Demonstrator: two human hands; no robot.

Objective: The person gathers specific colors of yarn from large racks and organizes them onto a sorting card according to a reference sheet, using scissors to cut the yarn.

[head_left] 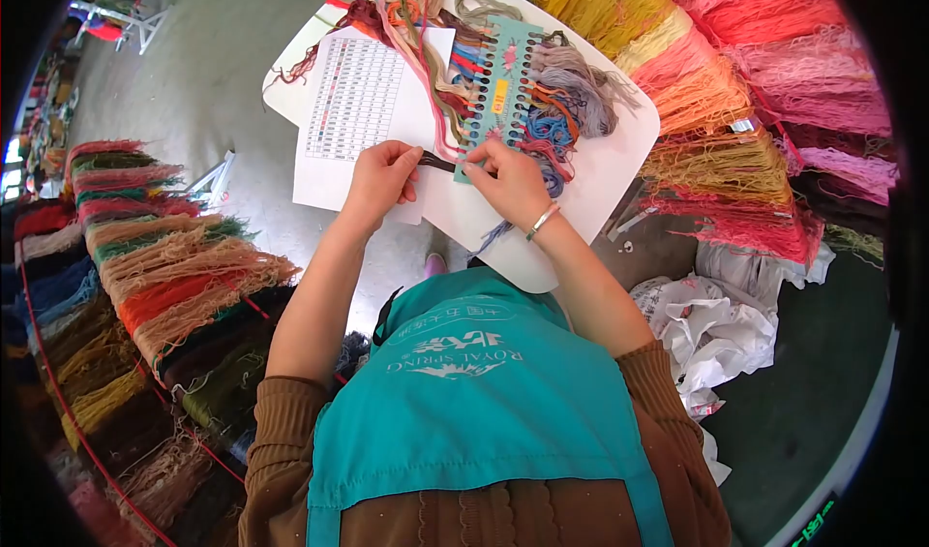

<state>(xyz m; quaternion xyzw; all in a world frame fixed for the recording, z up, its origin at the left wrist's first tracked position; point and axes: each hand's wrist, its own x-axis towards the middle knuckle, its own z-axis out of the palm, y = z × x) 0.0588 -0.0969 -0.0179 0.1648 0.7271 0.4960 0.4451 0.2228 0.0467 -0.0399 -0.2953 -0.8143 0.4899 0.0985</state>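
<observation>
A teal card with holes along both sides (501, 92) lies on the white board (619, 150), with threads of many colours looped through it. My left hand (384, 179) pinches one end of a dark thread bundle (437, 162) just left of the card's lower end. My right hand (508, 181), with a bracelet at the wrist, is closed at the card's lower left edge, where the dark threads meet it; its fingertips hold the threads against the card. A printed sheet with a table (353, 97) lies left of the card, partly under pink and olive threads (426, 73).
Yarn hanks hang in rows at the right (716, 73) and at the left (174, 247). Crumpled white plastic bags (716, 324) lie at the lower right. A teal apron (474, 392) covers my front, below the board. Metal stands (126, 15) are at the upper left.
</observation>
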